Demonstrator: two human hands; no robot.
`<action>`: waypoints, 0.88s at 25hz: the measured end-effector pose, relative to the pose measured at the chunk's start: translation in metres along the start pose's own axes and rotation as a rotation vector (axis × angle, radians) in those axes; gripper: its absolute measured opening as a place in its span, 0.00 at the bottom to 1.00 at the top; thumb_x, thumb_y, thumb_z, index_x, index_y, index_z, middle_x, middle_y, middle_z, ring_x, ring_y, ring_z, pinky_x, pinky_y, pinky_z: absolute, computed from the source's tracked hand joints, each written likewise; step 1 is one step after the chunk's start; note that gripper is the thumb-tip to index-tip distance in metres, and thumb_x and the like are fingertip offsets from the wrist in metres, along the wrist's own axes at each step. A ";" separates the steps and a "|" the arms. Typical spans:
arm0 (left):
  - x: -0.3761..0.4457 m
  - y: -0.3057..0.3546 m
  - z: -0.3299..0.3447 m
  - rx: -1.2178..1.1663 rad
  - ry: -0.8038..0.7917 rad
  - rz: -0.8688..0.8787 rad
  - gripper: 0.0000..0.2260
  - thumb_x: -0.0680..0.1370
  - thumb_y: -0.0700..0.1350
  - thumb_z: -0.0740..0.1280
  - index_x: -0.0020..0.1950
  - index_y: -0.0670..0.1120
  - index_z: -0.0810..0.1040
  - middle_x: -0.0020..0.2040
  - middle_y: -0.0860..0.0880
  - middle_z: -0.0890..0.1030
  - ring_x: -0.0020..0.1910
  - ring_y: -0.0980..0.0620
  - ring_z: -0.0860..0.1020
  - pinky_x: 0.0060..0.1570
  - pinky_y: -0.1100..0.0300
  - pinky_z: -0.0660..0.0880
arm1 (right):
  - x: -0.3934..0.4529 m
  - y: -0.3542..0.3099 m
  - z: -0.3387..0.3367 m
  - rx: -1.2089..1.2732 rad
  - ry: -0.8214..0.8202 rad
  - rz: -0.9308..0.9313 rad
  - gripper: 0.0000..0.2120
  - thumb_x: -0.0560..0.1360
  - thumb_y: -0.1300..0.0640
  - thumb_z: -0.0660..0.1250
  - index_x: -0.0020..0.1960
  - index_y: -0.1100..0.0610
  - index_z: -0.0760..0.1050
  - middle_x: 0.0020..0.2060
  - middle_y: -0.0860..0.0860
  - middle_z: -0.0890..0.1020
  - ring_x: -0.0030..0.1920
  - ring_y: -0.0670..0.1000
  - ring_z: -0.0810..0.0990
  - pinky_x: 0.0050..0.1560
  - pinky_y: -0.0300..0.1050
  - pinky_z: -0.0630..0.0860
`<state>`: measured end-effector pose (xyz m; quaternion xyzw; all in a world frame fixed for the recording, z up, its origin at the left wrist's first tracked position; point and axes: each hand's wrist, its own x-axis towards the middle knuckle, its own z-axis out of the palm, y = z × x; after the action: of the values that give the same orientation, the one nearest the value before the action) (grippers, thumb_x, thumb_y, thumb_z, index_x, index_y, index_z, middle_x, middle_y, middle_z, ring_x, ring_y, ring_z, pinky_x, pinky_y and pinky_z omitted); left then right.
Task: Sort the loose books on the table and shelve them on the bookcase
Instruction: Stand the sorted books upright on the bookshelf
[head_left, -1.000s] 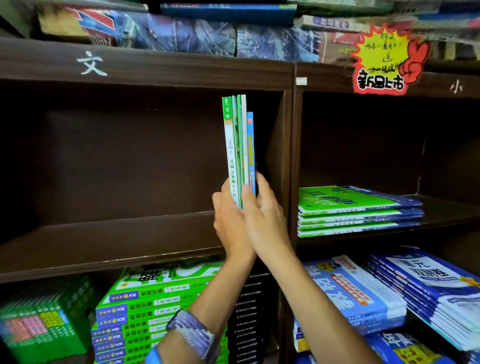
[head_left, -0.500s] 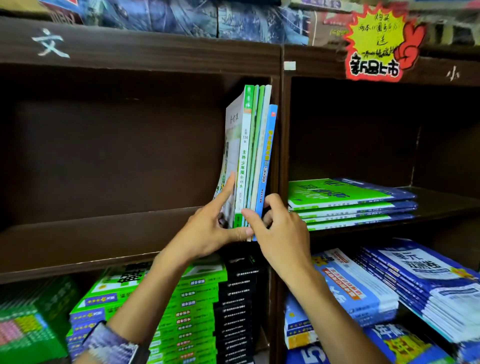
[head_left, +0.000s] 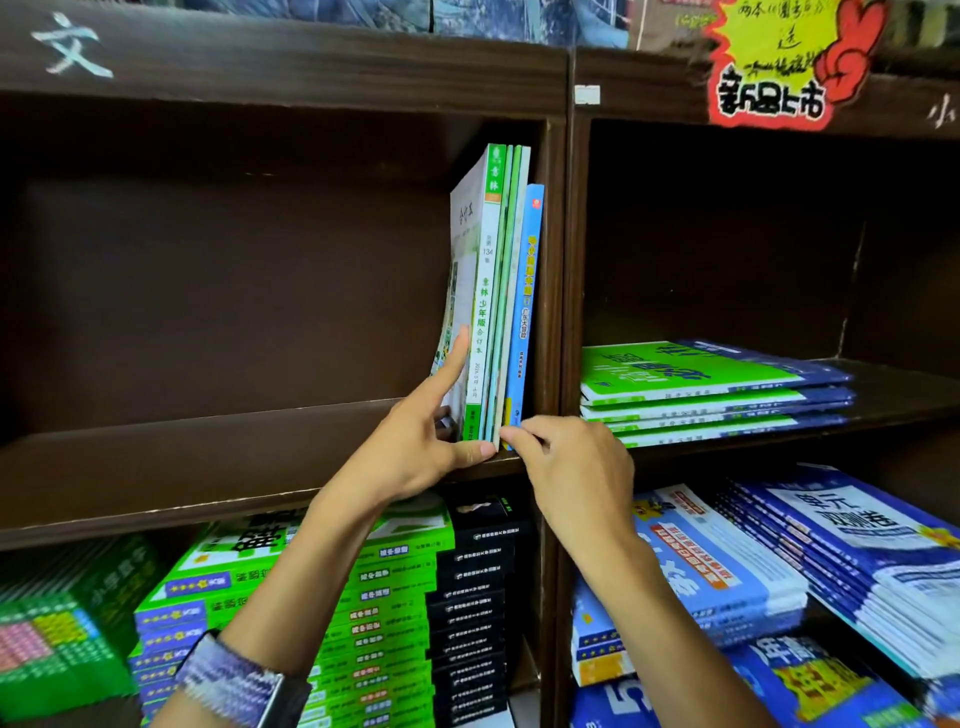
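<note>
**Both hands steady a small row of upright books at the right end of the shelf**

Nearest the camera, a woven wristband (head_left: 228, 680) sits on the left forearm, far below the grip. Under the hands, stacks of green workbooks (head_left: 374, 613) and black-spined books (head_left: 475, 587) lie flat in the lower left compartment, with blue workbooks (head_left: 717, 566) below and to the right of the grip.

The left hand (head_left: 415, 452) holds the upright books (head_left: 493, 291) at their foot: its forefinger lies straight up the front cover of the leftmost book, and its thumb crosses under the bottom ends of the spines, so the set is pinched between them. Touching it on the right, the right hand (head_left: 576, 467) has its fingers curled, its fingertips (head_left: 511, 434) pinching the bottom corner of the blue book (head_left: 525, 312), the shorter, rightmost one of the set.

The books stand on the shelf board (head_left: 208, 467) with the blue one against the dark wooden divider (head_left: 553, 260). The leftmost cover bows outward near the forefinger.

Right of the grip, past the divider, a low pile of green and blue booklets (head_left: 711, 389) lies flat. Above and to the right hangs a red and yellow sign (head_left: 779, 62); up to the left, a white chalked character (head_left: 70, 47) marks the shelf edge.
</note>
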<state>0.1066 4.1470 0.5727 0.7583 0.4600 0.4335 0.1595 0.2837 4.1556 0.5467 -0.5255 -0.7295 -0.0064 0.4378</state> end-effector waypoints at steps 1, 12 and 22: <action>-0.001 0.000 0.001 0.002 0.002 0.000 0.50 0.73 0.36 0.75 0.78 0.66 0.45 0.75 0.70 0.61 0.71 0.69 0.65 0.73 0.54 0.66 | 0.000 -0.003 0.002 -0.065 0.002 -0.007 0.20 0.81 0.40 0.60 0.46 0.53 0.82 0.39 0.54 0.84 0.45 0.61 0.80 0.37 0.48 0.65; -0.005 0.009 0.008 0.239 0.135 -0.050 0.49 0.72 0.53 0.75 0.74 0.73 0.39 0.73 0.58 0.70 0.70 0.55 0.72 0.68 0.50 0.70 | -0.019 0.005 0.011 -0.038 0.021 -0.122 0.15 0.83 0.46 0.56 0.52 0.50 0.80 0.39 0.56 0.85 0.43 0.65 0.81 0.36 0.50 0.66; -0.047 0.018 0.042 0.542 0.242 -0.023 0.46 0.72 0.59 0.70 0.81 0.53 0.47 0.79 0.53 0.61 0.76 0.51 0.64 0.68 0.49 0.66 | -0.116 0.037 0.053 0.116 -0.022 -0.135 0.32 0.77 0.43 0.61 0.79 0.46 0.58 0.73 0.46 0.73 0.66 0.55 0.74 0.63 0.52 0.75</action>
<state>0.1407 4.1043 0.5364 0.7106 0.5834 0.3803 -0.1001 0.2867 4.1083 0.4223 -0.4491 -0.7671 0.0122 0.4579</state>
